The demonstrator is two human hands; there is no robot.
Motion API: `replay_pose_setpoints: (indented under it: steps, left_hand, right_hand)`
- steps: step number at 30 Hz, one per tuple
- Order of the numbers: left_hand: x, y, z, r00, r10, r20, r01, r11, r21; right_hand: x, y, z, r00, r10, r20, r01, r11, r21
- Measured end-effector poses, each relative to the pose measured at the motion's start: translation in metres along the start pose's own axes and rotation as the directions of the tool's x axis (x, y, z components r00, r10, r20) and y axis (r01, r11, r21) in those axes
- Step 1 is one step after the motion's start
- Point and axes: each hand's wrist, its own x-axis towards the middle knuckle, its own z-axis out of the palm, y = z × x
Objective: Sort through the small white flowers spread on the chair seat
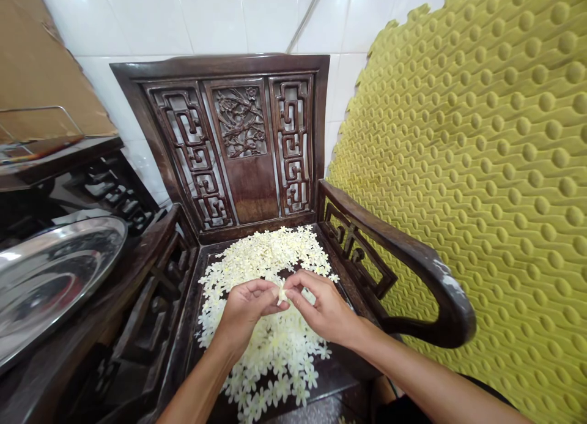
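Observation:
Both hands meet over the seat of a dark carved wooden chair [253, 188]. My left hand [250, 304] pinches a small pale white-yellow flower [282, 292] between thumb and fingers. From the other side, my right hand [318, 304] has its thumb and forefinger closed on the same flower. Its details are partly covered by the fingertips. Beneath and around the hands, many loose white flowers [270, 249] with yellowish centres are spread and heaped on the seat. A nearer spread of white flowers [270, 381] reaches toward the seat's front edge.
A shiny round metal tray [103, 252] rests at the left, by the chair's left armrest [151, 277]. The curved right armrest [413, 246] stands beside my right forearm. A bumpy yellow foam mat [481, 167] leans along the right. White tiles [206, 20] and brown cardboard [59, 63] are behind.

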Motion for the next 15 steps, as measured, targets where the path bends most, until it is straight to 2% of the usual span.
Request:
replay_pose_setpoints:
  steps: [7, 11, 15]
  left_hand:
    - [-0.002, -0.001, 0.004, 0.996, 0.090, 0.020, -0.092, 0.983, 0.157]
    - [0.000, -0.005, 0.003, 0.990, 0.127, -0.061, -0.112, 0.972, 0.205]
    - [0.006, -0.009, -0.006, 0.975, 0.162, -0.153, -0.127, 0.969, 0.212]
  right_hand:
    - [0.001, 0.004, 0.002, 1.000, 0.023, -0.015, -0.024, 0.996, -0.083]
    - [0.001, 0.004, 0.004, 1.000, -0.023, -0.008, 0.022, 0.989, -0.147]
    - [0.003, 0.003, 0.003, 0.998, 0.021, -0.051, -0.028, 0.989, -0.142]
